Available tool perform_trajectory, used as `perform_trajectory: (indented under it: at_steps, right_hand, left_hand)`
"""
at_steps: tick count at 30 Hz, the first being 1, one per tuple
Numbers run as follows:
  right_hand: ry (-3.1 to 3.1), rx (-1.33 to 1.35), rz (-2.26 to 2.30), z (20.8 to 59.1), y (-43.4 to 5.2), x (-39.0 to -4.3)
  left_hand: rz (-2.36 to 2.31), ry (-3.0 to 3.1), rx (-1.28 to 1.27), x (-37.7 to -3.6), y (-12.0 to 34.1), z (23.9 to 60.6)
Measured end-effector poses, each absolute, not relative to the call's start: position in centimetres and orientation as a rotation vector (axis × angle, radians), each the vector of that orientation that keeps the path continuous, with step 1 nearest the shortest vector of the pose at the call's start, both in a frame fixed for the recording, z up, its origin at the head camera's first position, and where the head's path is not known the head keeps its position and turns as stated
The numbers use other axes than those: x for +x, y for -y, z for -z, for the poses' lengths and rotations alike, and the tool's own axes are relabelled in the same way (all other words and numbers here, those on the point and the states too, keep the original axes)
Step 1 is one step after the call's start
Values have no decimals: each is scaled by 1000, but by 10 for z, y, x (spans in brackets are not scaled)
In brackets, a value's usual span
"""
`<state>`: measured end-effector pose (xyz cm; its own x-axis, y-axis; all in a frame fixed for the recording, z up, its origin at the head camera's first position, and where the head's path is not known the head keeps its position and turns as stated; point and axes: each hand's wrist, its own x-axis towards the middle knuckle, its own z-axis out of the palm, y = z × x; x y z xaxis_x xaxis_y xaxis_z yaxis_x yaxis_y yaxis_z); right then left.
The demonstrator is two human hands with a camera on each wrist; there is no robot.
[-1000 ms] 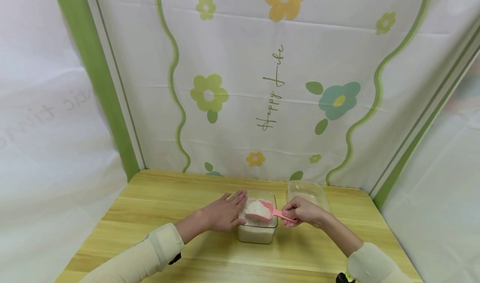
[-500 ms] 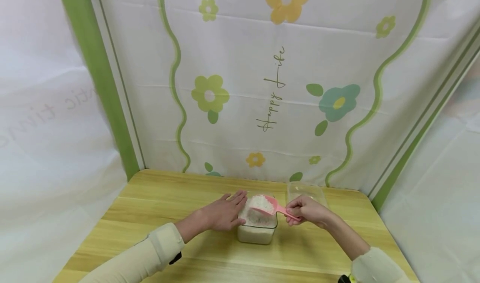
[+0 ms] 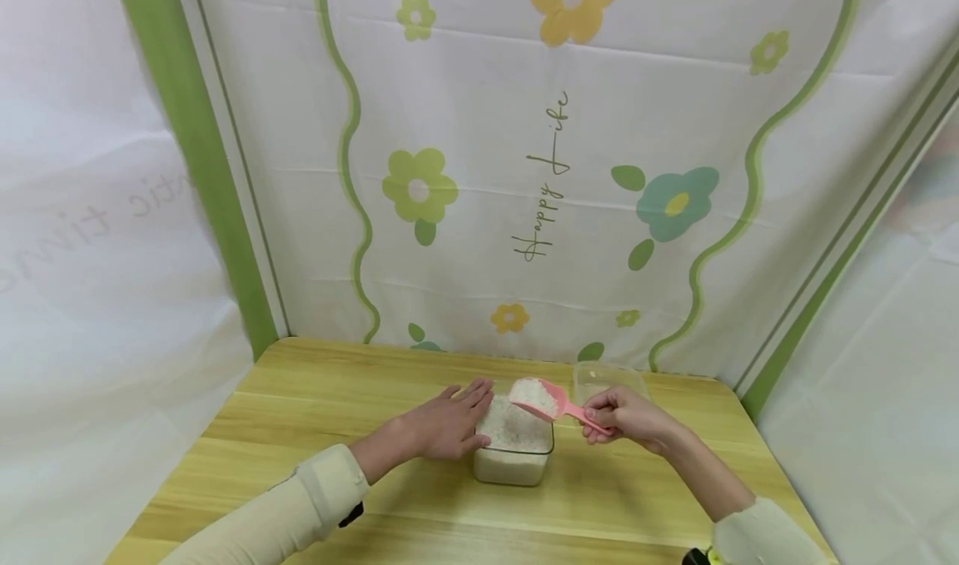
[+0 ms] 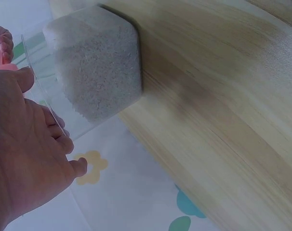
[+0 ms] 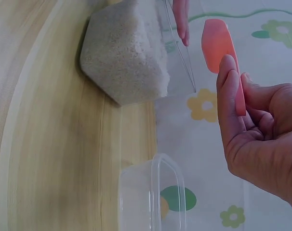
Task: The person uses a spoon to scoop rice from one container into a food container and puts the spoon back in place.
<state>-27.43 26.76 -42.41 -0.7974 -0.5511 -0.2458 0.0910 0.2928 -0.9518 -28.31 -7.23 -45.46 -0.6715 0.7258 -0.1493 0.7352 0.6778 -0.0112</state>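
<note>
One heaped pink plastic scoop [image 3: 541,398] of white rice is now lifted clear of the clear square rice tub [image 3: 514,457], w/ right hand [image 3: 628,418] pinching its handle, heading twd the empty clear container [image 3: 603,378]. Left hand [image 3: 444,426] stays flat against tub, fingers straight.

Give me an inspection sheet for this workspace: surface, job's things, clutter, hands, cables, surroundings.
Surface: light wooden table, bare around the work.
Job's things: clear square container of rice at the middle; pink scoop heaped with rice, lifted above the container's far right corner; empty clear container to its right, farther back.
Clutter: nothing seen.
Hands: left hand lies flat-fingered against the rice container's left side; right hand has its grip pinched on the scoop's handle.
Cables: nothing seen.
Surroundings: white flower-printed cloth backdrop with green stripes behind, and plain white cloth on both sides.
</note>
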Motion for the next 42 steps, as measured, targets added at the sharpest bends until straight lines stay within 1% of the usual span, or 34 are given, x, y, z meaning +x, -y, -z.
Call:
perform_trajectory:
  at_steps: [11,31,42]
  right_hand:
    - [-2035,-407,1576,425,-296,-273]
    - [-2066,-276,1674,428,-364,-265]
    - [-2119,-177,1709,440,-381,-270]
  left_hand:
    - [101,-2754,1207,-285,71,454]
    - [80,-2761,1222,-282,73,456]
    - [73,-2763,1224,-282,73,457]
